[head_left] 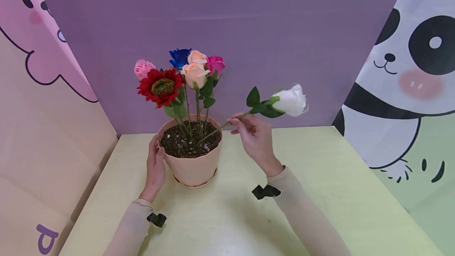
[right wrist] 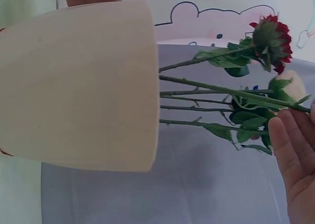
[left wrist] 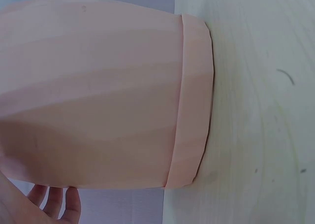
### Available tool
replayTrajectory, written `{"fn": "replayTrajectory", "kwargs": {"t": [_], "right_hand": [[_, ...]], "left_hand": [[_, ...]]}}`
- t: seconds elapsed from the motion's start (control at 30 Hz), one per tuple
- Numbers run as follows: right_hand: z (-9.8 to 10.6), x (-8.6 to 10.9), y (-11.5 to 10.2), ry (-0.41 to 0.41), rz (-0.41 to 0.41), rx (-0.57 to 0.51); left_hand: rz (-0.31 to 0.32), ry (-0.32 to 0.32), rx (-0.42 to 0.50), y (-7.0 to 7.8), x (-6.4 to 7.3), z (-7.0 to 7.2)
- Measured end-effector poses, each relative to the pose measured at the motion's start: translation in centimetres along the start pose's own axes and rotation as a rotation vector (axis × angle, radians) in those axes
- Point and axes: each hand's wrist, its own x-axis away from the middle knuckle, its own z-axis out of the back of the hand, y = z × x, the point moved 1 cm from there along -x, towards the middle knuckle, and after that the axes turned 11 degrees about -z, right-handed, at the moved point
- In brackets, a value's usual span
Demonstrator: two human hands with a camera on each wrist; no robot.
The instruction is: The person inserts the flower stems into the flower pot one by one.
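A peach-coloured flowerpot (head_left: pixel 192 171) of dark soil (head_left: pixel 174 141) stands on its saucer at the table's far side. My left hand (head_left: pixel 155 167) holds the pot by its left side, thumb near the rim; the left wrist view shows fingertips (left wrist: pixel 73 204) along the wall. Between thumb and fingers, my right hand (head_left: pixel 256 139) pinches the stem of a white artificial rose (head_left: pixel 289 101). That stem slants down leftward over the rim, its lower end at the soil. Upright in the pot are a red sunflower-like bloom (head_left: pixel 161 84) and pink, blue, peach and magenta roses (head_left: pixel 215 64).
The pale wooden table (head_left: pixel 220 224) ends at a purple backdrop (head_left: pixel 249 31) just behind the pot. Printed cartoon panels flank it, with a panda (head_left: pixel 412 90) on the right. Small black cameras (head_left: pixel 266 192) are strapped to both wrists.
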Motion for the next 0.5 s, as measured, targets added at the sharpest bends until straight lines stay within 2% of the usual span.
{"fn": "replayTrajectory", "kwargs": {"t": [0.17, 0.4, 0.5], "right_hand": [[-1.5, -0.1, 0.8, -0.017, -0.001, 0.064], [-3.5, -1.2, 0.9, -0.03, 0.117, 0.121], [-4.1, -1.5, 0.9, -0.052, 0.138, 0.13]], "left_hand": [[0.007, -0.004, -0.001, 0.1, 0.1, 0.1], [-0.014, -0.003, -0.001, -0.2, 0.0, 0.1], [-0.015, -0.004, 0.001, -0.2, 0.0, 0.0]]}}
